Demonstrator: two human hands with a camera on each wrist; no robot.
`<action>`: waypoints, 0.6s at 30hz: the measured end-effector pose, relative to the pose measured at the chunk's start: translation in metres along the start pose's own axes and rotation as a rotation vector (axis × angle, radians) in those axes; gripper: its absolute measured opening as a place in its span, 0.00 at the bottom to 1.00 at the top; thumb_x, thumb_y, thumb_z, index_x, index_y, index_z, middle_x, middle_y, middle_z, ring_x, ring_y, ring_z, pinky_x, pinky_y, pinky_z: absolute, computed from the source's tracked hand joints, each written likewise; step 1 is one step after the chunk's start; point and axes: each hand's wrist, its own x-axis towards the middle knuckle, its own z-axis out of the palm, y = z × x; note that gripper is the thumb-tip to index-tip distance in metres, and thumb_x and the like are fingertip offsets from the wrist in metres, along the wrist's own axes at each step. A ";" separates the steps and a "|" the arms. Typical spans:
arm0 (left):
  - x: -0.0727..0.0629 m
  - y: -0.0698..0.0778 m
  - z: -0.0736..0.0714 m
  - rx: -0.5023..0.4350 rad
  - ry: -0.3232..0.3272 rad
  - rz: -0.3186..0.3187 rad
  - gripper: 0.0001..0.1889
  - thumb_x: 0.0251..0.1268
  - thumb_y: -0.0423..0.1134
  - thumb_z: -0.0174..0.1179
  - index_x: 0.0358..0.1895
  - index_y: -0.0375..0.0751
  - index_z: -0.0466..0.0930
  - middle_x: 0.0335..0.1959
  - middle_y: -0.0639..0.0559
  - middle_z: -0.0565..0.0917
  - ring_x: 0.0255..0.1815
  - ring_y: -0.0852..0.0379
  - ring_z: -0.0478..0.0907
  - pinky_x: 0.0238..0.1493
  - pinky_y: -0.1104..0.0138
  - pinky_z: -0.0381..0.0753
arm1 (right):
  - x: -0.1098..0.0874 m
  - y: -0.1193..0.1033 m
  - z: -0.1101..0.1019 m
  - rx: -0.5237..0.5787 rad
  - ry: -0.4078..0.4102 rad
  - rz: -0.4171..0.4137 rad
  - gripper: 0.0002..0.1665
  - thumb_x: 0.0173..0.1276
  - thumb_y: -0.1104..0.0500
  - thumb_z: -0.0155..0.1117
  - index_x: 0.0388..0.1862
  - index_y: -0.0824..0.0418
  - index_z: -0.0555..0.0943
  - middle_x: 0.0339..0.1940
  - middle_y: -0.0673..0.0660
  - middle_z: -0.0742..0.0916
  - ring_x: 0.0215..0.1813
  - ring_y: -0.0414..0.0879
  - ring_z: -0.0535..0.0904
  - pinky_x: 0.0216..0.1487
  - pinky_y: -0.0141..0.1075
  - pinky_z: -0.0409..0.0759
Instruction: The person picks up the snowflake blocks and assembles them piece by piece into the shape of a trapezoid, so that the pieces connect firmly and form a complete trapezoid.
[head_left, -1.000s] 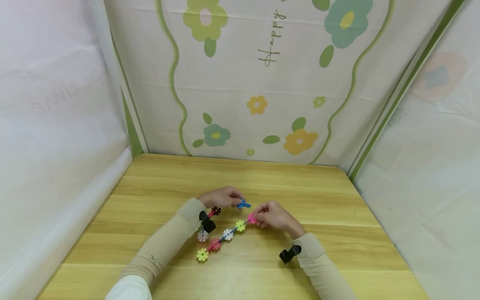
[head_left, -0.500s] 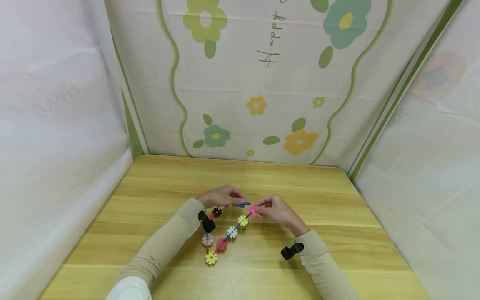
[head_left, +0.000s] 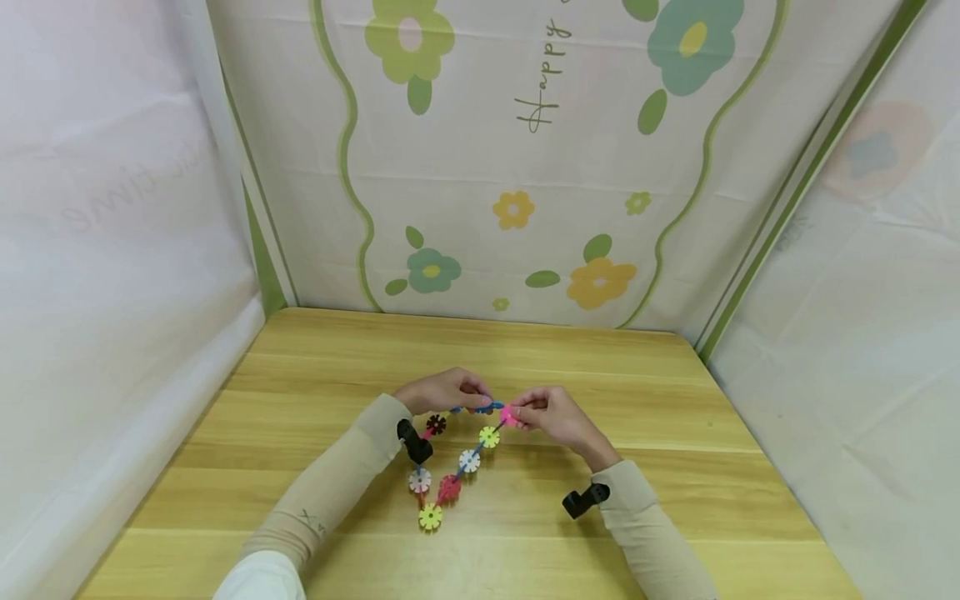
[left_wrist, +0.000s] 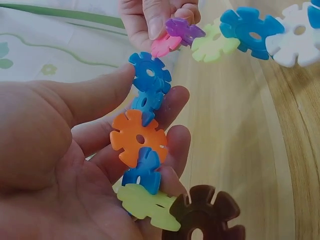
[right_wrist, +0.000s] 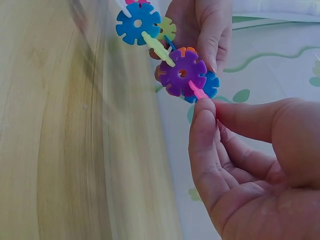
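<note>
A chain of notched plastic snowflake discs hangs in a loop between my hands. My left hand (head_left: 448, 392) pinches the blue disc (left_wrist: 149, 73) at one end, with its fingers behind another blue disc and an orange disc (left_wrist: 139, 139). At the other end, my right hand (head_left: 552, 415) pinches a pink disc (right_wrist: 198, 90) between thumb and forefinger. That pink disc is slotted into a purple disc (right_wrist: 181, 75). The two ends are very close; I cannot tell whether they touch. A yellow disc (head_left: 430, 517) marks the loop's lowest part, nearest me.
The wooden table (head_left: 600, 550) lies under the chain. A white cloth with printed flowers (head_left: 450, 150) stands behind it, and white cloth walls (head_left: 847, 333) rise at both sides. Black wrist cameras (head_left: 587, 500) sit on both sleeves.
My right hand has risen slightly, away from me, bringing the pink disc up to the blue one. The loop's near part has shifted right. My left hand has barely moved.
</note>
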 end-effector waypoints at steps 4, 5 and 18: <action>0.001 0.000 -0.001 -0.005 -0.003 -0.011 0.13 0.83 0.46 0.57 0.56 0.44 0.86 0.53 0.37 0.87 0.58 0.29 0.78 0.47 0.52 0.76 | -0.001 0.000 -0.001 0.002 0.009 -0.009 0.13 0.79 0.58 0.66 0.52 0.68 0.85 0.44 0.65 0.90 0.51 0.69 0.86 0.55 0.59 0.86; 0.001 0.000 -0.001 -0.006 -0.004 -0.015 0.13 0.83 0.46 0.57 0.56 0.44 0.86 0.53 0.37 0.87 0.58 0.30 0.78 0.47 0.52 0.76 | -0.001 0.000 -0.001 0.001 0.010 -0.013 0.13 0.79 0.58 0.65 0.52 0.68 0.85 0.44 0.64 0.90 0.51 0.69 0.86 0.55 0.59 0.87; 0.001 0.002 0.000 -0.009 -0.004 -0.021 0.13 0.82 0.47 0.59 0.54 0.44 0.87 0.54 0.33 0.86 0.56 0.29 0.78 0.40 0.61 0.73 | -0.001 -0.002 0.000 0.004 0.025 -0.030 0.13 0.79 0.60 0.65 0.52 0.69 0.85 0.43 0.62 0.90 0.50 0.69 0.87 0.53 0.56 0.88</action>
